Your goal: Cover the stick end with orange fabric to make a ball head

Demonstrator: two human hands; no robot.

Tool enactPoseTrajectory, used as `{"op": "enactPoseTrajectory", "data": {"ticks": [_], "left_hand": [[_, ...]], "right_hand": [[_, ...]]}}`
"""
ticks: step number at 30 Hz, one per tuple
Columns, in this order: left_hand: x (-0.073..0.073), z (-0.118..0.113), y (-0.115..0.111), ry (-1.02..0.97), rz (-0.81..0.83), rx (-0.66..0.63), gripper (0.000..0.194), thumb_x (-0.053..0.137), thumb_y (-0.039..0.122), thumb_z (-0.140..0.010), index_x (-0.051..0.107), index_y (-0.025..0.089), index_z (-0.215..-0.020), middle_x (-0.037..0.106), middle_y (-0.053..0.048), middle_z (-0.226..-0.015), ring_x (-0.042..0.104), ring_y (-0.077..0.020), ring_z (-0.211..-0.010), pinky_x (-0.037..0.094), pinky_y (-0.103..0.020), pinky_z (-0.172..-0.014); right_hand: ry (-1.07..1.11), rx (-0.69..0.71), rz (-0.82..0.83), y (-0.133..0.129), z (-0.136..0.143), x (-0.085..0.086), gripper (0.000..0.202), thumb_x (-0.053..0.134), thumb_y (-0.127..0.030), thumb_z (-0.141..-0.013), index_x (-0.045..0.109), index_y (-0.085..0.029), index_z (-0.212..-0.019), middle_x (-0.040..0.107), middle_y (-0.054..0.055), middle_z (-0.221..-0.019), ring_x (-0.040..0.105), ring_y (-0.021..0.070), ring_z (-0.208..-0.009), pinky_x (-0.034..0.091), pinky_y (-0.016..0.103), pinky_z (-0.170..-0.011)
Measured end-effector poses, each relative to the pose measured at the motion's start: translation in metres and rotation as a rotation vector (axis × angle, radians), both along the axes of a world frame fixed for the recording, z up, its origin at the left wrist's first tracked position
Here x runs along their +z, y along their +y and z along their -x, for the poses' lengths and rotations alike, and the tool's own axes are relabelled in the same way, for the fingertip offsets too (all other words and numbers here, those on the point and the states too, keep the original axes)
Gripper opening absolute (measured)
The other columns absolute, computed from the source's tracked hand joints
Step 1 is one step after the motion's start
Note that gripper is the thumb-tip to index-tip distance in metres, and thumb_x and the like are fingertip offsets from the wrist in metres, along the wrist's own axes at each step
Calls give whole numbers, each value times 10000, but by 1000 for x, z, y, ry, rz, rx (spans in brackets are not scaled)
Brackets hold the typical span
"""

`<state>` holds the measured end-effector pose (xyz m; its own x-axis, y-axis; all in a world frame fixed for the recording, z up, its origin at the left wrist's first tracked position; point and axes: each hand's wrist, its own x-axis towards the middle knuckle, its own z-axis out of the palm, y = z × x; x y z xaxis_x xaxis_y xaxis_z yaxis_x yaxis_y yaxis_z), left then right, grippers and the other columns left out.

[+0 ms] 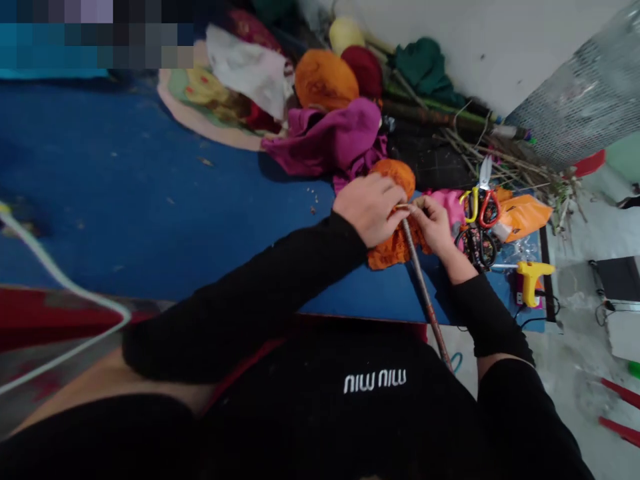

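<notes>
The left hand [370,208] is nearly closed, thumb and fingertips pinched on a small tan piece [401,208] too blurred to identify; the right hand [434,223] meets it from the other side, thumb and forefinger brought together at the piece's near end, the other fingers curled. Directly under this pinch is the upper end of a thin brown stick [423,283], which slants down across the desk [150,167] and out past its front edge toward the person's dark top [325,400]. Since both hands seem taken up by the small piece, the stick looks poorly steadied: a nudge from the body against its overhanging part could swing the upper end away from the fingers. The crinkled orange cloth [387,252] lies beneath the hands and could ruck up or slide if a wrist dragged on it. Farther to the right, past a pink cloth [450,203], lie the scissors with yellow and red handles [485,197] and a yellow glue gun [533,280]. The gun's nozzle points toward the right forearm's side; whether it is hot cannot be told, but an elbow swung outward might catch it or its dark cable. Beyond the left hand, a purple cloth [325,143] lies heaped near the fingers, loose enough to be snagged by a sweeping reach.
</notes>
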<state>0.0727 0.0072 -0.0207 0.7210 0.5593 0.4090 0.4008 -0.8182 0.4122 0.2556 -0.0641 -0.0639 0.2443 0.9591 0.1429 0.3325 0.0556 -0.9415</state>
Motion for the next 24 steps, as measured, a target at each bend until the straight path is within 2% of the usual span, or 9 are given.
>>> {"op": "enactPoseTrajectory", "data": {"ticks": [3,5,7,12,17,24], "left_hand": [[-11,-1,-6,69,-83,61,146,685,333,-884,679,188,-894,720,-145,-920,669,-345,-931,516,-449,-760],[-20,-2,-2,109,-205,65,150,624,304,-923,682,187,-846,722,-142,-866,669,-335,-877,490,-438,-718],[-26,-3,4,109,-293,37,202,563,259,-958,688,188,-817,726,-126,-823,673,-309,-822,475,-415,-678],[-29,-2,8,45,-406,22,262,514,232,-974,695,195,-788,727,-108,-768,673,-280,-746,483,-400,-657],[-33,-3,10,11,-352,-5,328,444,240,-993,703,195,-798,735,-130,-789,683,-308,-755,523,-449,-672],[-37,-1,14,10,-302,-54,368,382,252,-1023,709,216,-860,744,-109,-850,690,-297,-789,543,-446,-726]], "right_hand": [[-43,-31,-9,0,6,-4,325,670,-474,-889,515,-216,-766,512,-53,-736,491,108,-708,458,267,-724],[-120,-58,-16,1,8,-8,332,680,-478,-874,489,-226,-773,505,-55,-747,498,115,-720,464,261,-714],[-263,-93,6,3,8,-13,290,629,-442,-921,474,-233,-791,520,-46,-763,514,126,-723,463,262,-696],[-436,-122,-56,2,9,-12,166,643,-291,-932,557,-223,-808,599,-4,-829,574,163,-802,478,290,-770],[-626,-83,-56,-1,12,-3,31,650,-242,-951,674,-228,-938,684,44,-992,635,191,-938,488,298,-820],[-813,-54,-27,-2,14,-3,204,537,-290,-1036,721,-214,-988,723,97,-1041,640,217,-930,463,334,-829]]}}
